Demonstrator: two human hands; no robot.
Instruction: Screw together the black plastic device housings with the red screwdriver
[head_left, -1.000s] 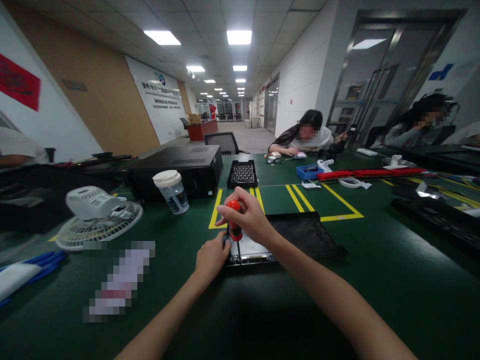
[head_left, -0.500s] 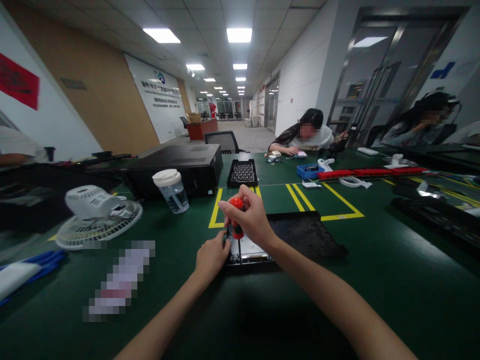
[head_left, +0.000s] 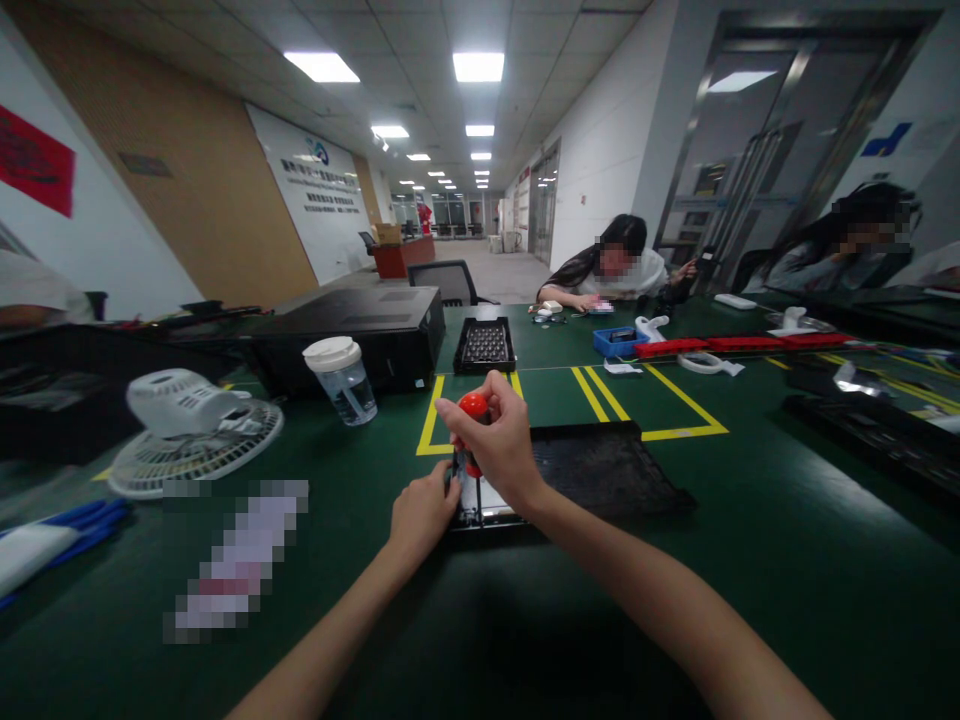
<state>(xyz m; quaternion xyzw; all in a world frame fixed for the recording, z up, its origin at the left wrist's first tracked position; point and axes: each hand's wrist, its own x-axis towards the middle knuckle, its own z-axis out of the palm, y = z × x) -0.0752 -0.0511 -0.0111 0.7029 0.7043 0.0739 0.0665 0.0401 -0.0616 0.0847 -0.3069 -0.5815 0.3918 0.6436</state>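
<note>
Screwdriver stands approx. upright in head view, R hand clenched round it, tip at near L end of black case on green table; L hand touches case's L edge, can't see if gripping.

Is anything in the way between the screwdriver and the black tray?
Nothing I can see. The right hand holds the screwdriver, its thin shaft running down uncovered to the left end of the black tray. The left hand is beside the shaft, at the tray's edge.
</note>
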